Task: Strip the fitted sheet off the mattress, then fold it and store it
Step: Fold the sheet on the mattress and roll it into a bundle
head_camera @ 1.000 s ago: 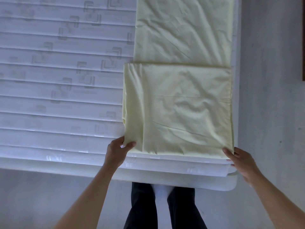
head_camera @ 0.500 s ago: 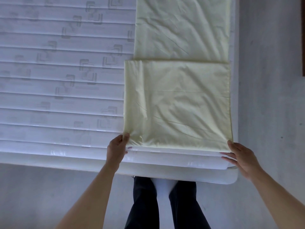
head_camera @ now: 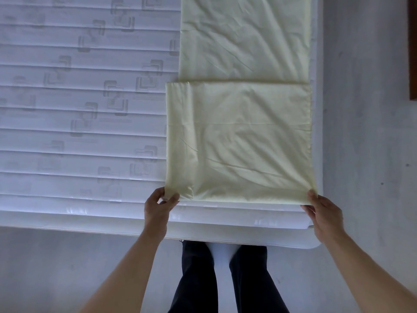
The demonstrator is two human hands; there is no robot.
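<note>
The pale yellow fitted sheet [head_camera: 239, 141] lies as a long folded strip along the right side of the bare white quilted mattress [head_camera: 79, 114]. Its near part is doubled back on itself, with the fold's far edge across the strip about mid-frame. My left hand [head_camera: 159, 205] pinches the near left corner of the sheet between thumb and fingers. My right hand [head_camera: 322, 210] grips the near right corner, fingers under the cloth and thumb on top. Both corners are drawn slightly toward me, making creases fan out from them.
The mattress's near edge [head_camera: 90, 229] runs across the frame just beyond my dark-trousered legs [head_camera: 198, 279]. Grey floor [head_camera: 365, 132] lies to the right of the bed and in front of it. A dark wooden edge [head_camera: 413, 48] shows at the far right.
Both hands have closed on the sheet's near corners: the left now pinches its corner and the right has taken hold. The near edge is pulled taut and creases have formed.
</note>
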